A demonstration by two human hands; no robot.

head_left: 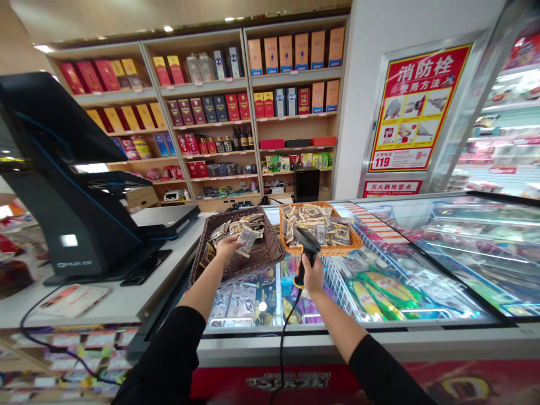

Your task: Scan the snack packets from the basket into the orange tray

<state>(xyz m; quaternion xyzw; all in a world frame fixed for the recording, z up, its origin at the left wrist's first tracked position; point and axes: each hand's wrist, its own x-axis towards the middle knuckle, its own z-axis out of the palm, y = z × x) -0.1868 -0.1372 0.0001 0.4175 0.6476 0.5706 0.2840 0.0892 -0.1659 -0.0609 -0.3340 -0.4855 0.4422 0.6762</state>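
Note:
My left hand (228,247) reaches over the dark brown wicker basket (270,250), its fingers closed on a small snack packet (248,239). More packets lie heaped in the far and left parts of that basket. My right hand (313,274) is wrapped round the handle of a black barcode scanner (307,243), whose head points away from me. A black cable runs down from the scanner past the freezer's front edge. Just behind the scanner stands an orange wicker basket (356,241), filled with similar small packets.
Both baskets rest on the glass top of a chest freezer (261,332) with packaged goods inside. To the left, a counter (113,301) bears a black checkout terminal (84,225) and a weighing scale (166,216). Shelves (211,126) of boxed goods stand behind.

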